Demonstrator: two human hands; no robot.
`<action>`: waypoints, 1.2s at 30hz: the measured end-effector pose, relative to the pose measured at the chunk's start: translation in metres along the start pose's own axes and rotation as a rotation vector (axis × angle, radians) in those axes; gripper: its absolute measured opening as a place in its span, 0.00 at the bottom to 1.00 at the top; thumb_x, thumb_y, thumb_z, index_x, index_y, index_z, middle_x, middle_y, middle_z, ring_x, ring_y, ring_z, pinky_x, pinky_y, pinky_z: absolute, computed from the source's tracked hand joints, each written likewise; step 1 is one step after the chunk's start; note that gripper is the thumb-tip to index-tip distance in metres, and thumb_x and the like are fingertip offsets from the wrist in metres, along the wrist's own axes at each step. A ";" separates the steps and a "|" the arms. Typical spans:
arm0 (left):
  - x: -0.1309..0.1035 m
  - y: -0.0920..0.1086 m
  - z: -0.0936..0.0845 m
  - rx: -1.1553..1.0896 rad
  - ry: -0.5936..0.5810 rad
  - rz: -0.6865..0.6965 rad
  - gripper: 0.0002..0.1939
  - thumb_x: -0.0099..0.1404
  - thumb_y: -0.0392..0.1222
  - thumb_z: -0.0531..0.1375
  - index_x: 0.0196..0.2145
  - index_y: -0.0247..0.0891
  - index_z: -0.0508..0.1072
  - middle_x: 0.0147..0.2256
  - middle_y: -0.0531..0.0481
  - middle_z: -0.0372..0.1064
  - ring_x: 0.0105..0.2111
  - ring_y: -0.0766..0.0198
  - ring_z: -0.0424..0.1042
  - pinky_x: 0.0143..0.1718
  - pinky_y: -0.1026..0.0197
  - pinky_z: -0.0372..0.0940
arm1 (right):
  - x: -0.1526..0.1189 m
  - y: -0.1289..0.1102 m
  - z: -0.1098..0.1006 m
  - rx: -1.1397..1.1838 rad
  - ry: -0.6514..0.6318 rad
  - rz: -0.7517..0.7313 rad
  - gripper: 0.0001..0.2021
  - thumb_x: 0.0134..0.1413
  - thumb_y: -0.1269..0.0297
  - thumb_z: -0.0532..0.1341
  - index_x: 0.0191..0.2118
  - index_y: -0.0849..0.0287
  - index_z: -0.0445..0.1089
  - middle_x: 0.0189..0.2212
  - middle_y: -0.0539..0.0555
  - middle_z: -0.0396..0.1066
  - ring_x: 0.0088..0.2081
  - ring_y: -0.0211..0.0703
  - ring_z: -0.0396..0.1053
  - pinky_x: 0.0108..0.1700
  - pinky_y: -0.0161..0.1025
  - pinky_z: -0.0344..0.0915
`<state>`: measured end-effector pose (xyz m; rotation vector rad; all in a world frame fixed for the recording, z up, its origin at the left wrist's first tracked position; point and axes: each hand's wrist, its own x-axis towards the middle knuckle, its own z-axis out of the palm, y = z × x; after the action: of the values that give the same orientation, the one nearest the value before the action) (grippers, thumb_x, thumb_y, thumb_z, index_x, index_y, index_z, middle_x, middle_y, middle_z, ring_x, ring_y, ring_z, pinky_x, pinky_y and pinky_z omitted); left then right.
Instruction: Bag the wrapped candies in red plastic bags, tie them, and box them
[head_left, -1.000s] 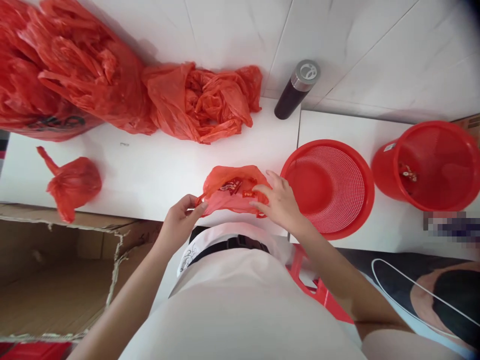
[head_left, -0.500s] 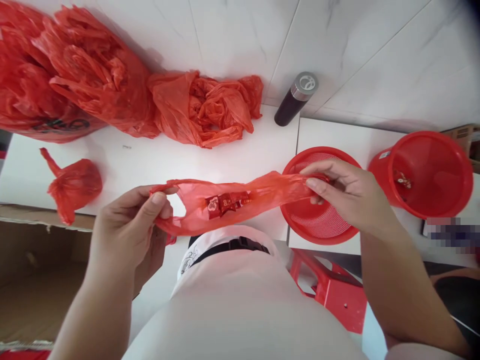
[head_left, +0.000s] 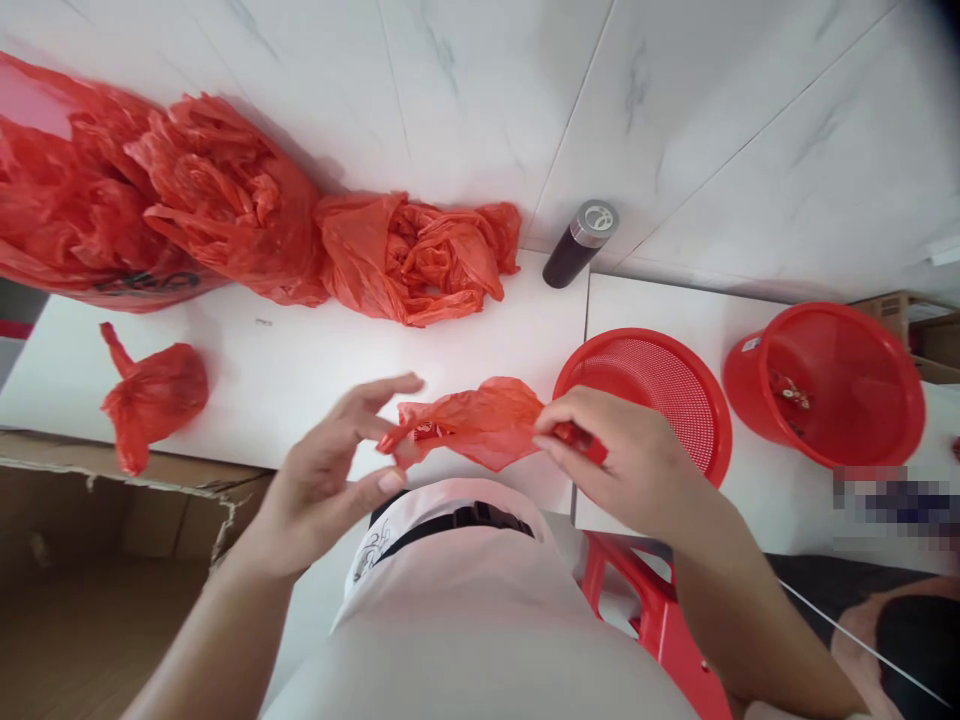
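Observation:
A thin red plastic bag (head_left: 487, 415) hangs between my hands, just in front of my body. Small red packets (head_left: 429, 430) show through its left end. My right hand (head_left: 615, 450) pinches the bag's right end. My left hand (head_left: 337, 460) is at the other end, thumb and fingers spread apart around the bag's left tip without closing on it. Just beyond my right hand stands a red mesh basket (head_left: 716, 410), partly covered by that hand.
A small knotted red bag (head_left: 169, 390) sits on the left of the white table (head_left: 262, 390). Bulging red bags (head_left: 240, 220) line the wall beside a dark bottle (head_left: 574, 255). At right is a red bucket (head_left: 847, 390); below are a cardboard box (head_left: 112, 580) and red stool (head_left: 645, 600).
My hands have come closer together, and the stretched bag is now slack and bunched. My left hand has let go of its end and spread its fingers. The view has tilted up slightly.

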<state>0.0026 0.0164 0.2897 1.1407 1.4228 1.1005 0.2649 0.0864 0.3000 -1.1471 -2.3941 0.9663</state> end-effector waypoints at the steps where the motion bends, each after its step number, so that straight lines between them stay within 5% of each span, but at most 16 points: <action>1: 0.002 -0.002 0.006 -0.051 -0.048 -0.022 0.12 0.51 0.44 0.69 0.36 0.46 0.78 0.48 0.43 0.70 0.49 0.47 0.67 0.47 0.48 0.66 | 0.002 -0.008 0.004 0.002 -0.030 -0.058 0.04 0.62 0.66 0.56 0.38 0.55 0.68 0.31 0.50 0.70 0.31 0.37 0.66 0.33 0.35 0.61; 4: 0.009 -0.011 0.022 0.008 -0.208 -0.047 0.32 0.45 0.35 0.71 0.50 0.48 0.73 0.37 0.48 0.73 0.37 0.53 0.70 0.40 0.53 0.67 | 0.009 -0.032 0.016 0.034 -0.128 -0.241 0.08 0.63 0.70 0.54 0.36 0.56 0.69 0.32 0.52 0.70 0.33 0.38 0.66 0.33 0.36 0.61; 8: 0.010 -0.025 0.033 0.179 -0.451 -0.075 0.05 0.55 0.34 0.62 0.30 0.42 0.74 0.25 0.53 0.67 0.25 0.62 0.65 0.26 0.61 0.61 | 0.025 -0.045 0.031 0.243 -0.102 -0.395 0.07 0.63 0.70 0.54 0.39 0.56 0.69 0.35 0.51 0.72 0.38 0.40 0.68 0.42 0.39 0.66; 13: 0.007 -0.033 0.033 -0.063 -0.368 -0.236 0.16 0.70 0.48 0.50 0.28 0.40 0.69 0.27 0.51 0.65 0.28 0.62 0.64 0.32 0.59 0.63 | 0.029 -0.015 0.045 0.383 -0.074 -0.171 0.14 0.62 0.71 0.56 0.52 0.53 0.63 0.48 0.52 0.70 0.48 0.40 0.67 0.52 0.41 0.65; 18: 0.008 -0.030 0.027 -0.153 -0.376 -0.356 0.18 0.71 0.53 0.49 0.35 0.40 0.72 0.26 0.51 0.67 0.26 0.63 0.66 0.30 0.60 0.63 | 0.008 -0.005 0.044 0.396 -0.142 -0.099 0.09 0.61 0.74 0.54 0.41 0.55 0.67 0.37 0.50 0.70 0.38 0.36 0.68 0.42 0.36 0.66; 21: 0.008 -0.027 0.023 -0.050 -0.483 -0.269 0.15 0.70 0.47 0.51 0.39 0.40 0.77 0.34 0.46 0.74 0.34 0.58 0.72 0.37 0.58 0.67 | 0.000 -0.016 0.034 0.325 -0.224 -0.202 0.06 0.59 0.73 0.57 0.38 0.55 0.70 0.39 0.52 0.70 0.44 0.40 0.67 0.48 0.40 0.65; 24: 0.007 -0.033 0.024 0.159 -0.582 -0.052 0.13 0.67 0.36 0.53 0.37 0.41 0.79 0.35 0.48 0.75 0.35 0.61 0.73 0.37 0.61 0.67 | 0.007 -0.018 0.038 0.301 -0.199 -0.213 0.09 0.62 0.66 0.58 0.46 0.54 0.70 0.50 0.56 0.67 0.55 0.45 0.62 0.57 0.45 0.61; 27: 0.005 -0.046 0.028 0.408 -0.470 0.180 0.16 0.62 0.27 0.52 0.31 0.41 0.77 0.32 0.52 0.75 0.30 0.66 0.71 0.32 0.66 0.64 | 0.022 -0.005 0.060 0.347 -0.156 -0.117 0.15 0.67 0.65 0.49 0.56 0.54 0.64 0.48 0.55 0.70 0.51 0.43 0.65 0.57 0.46 0.60; 30: 0.002 -0.057 0.030 0.528 -0.133 0.337 0.14 0.60 0.25 0.52 0.29 0.39 0.74 0.35 0.50 0.73 0.32 0.67 0.71 0.32 0.66 0.65 | 0.031 0.008 0.084 0.457 -0.166 0.005 0.17 0.69 0.64 0.46 0.59 0.52 0.61 0.47 0.53 0.71 0.48 0.42 0.68 0.54 0.45 0.62; 32: 0.001 -0.061 0.030 0.564 0.015 0.365 0.12 0.62 0.27 0.54 0.36 0.39 0.74 0.43 0.47 0.70 0.36 0.65 0.72 0.32 0.66 0.66 | 0.030 0.011 0.094 0.579 -0.247 0.072 0.17 0.69 0.62 0.47 0.59 0.49 0.61 0.46 0.51 0.71 0.45 0.41 0.69 0.49 0.42 0.64; 34: -0.001 -0.064 0.027 0.577 -0.022 0.353 0.16 0.64 0.30 0.55 0.47 0.42 0.73 0.48 0.45 0.67 0.40 0.64 0.72 0.35 0.65 0.67 | 0.026 0.009 0.098 0.683 -0.338 0.131 0.15 0.68 0.60 0.48 0.56 0.48 0.63 0.41 0.49 0.71 0.40 0.39 0.68 0.43 0.38 0.65; 36: -0.004 -0.068 0.020 0.545 -0.181 0.323 0.23 0.67 0.30 0.52 0.57 0.46 0.67 0.52 0.44 0.65 0.46 0.62 0.71 0.41 0.63 0.69 | 0.021 0.005 0.097 0.745 -0.379 0.178 0.12 0.67 0.57 0.49 0.48 0.52 0.66 0.35 0.48 0.69 0.34 0.36 0.65 0.37 0.35 0.63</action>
<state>0.0156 0.0039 0.2208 1.8613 1.4670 0.8089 0.2025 0.0617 0.2263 -0.9378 -1.8677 2.0549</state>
